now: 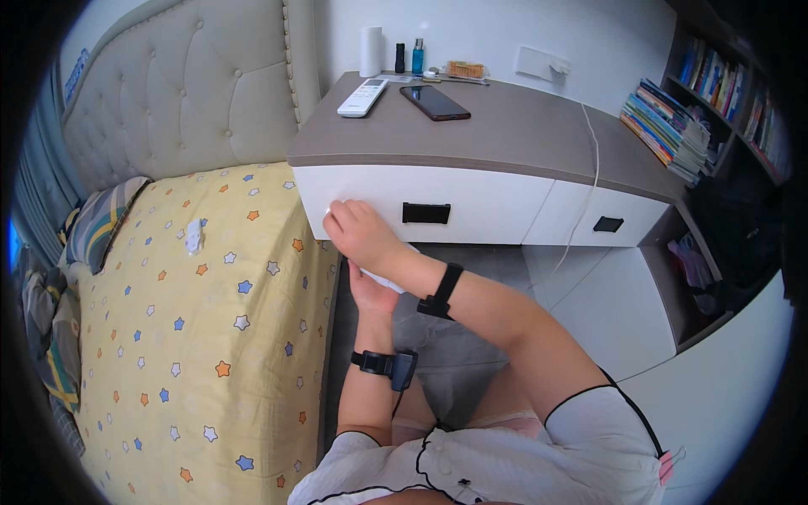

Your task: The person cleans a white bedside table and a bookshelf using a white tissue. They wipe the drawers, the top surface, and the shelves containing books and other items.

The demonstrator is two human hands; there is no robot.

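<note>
My left hand [374, 295] is palm up under the right forearm, with a flat white item [386, 281] lying in it, perhaps a pack or folded paper. Most of that item and the left fingers are hidden behind my right hand and wrist. My right hand [361, 235] is above it, fingers curled, in front of the left end of the white drawer front [486, 202]. A small white edge shows at its fingertips, too little to tell what it is. Whether the fingertips touch the drawer is unclear.
On the brown desktop [517, 129] lie a white remote control [363, 98] and a smartphone [435, 103]. Bottles and a white cylinder [370, 52] stand behind. A white cable [592, 164] hangs over the front edge. Left is a bed [208, 315] with a white object [194, 237]; books [669, 129] lean right.
</note>
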